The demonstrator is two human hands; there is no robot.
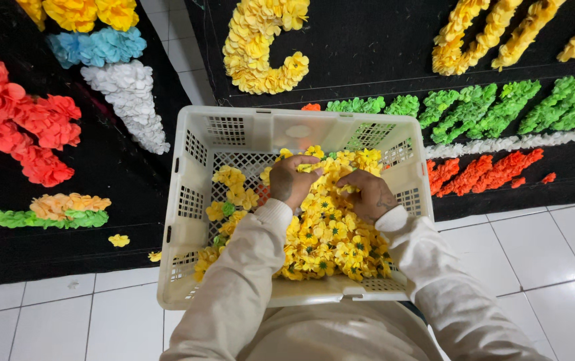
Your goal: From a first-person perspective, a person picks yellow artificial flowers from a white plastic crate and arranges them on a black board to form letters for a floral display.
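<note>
I'm sorting through yellow paper flowers [327, 234] in the white plastic crate [190, 200], left hand [292, 182] and right hand [370, 194] both curled around blooms, so next I'd lift carefully.

Head camera, steeply downward, close over basket [190, 200]

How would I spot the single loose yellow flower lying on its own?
Start at the white basket the hands dig in, then look left onto the black mat. Below the orange-and-green strip lies one yellow flower, alone on black rather than heaped like the others.
</note>
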